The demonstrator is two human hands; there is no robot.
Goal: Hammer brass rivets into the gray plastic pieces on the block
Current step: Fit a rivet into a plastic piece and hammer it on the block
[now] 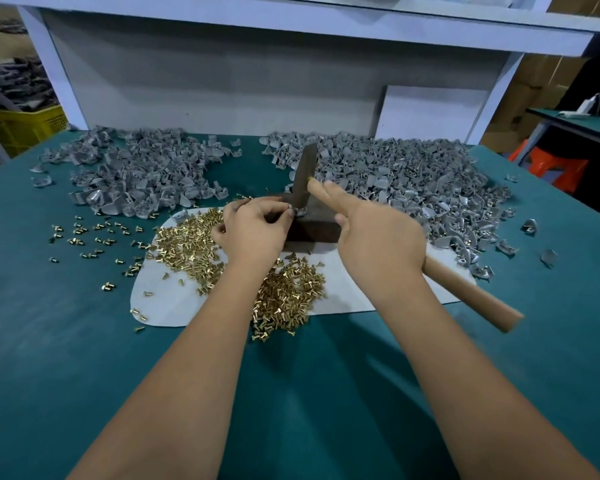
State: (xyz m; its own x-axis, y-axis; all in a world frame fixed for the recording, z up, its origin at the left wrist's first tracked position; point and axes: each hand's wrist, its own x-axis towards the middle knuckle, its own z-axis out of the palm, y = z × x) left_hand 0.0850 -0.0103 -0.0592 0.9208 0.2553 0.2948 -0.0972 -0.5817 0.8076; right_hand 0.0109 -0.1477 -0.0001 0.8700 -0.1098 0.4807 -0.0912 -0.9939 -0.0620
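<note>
The left hand [253, 225] pinches a gray piece [298, 212] on the near left corner of the dark block [314, 225], fingers curled round it. The right hand [378, 237] grips the wooden handle of a hammer [305, 174], index finger stretched along the shaft; the hammer's lower end meets the piece on the block. The block sits on a white sheet [343, 289] in the middle of the green table [84, 358]. Brass rivets [187, 247] lie heaped on the sheet, left of and in front of the block, with strays spilling onto the table to the left. Two heaps of gray pieces lie toward the far edge: a left heap [136, 174] and a bigger right heap [413, 181].
</note>
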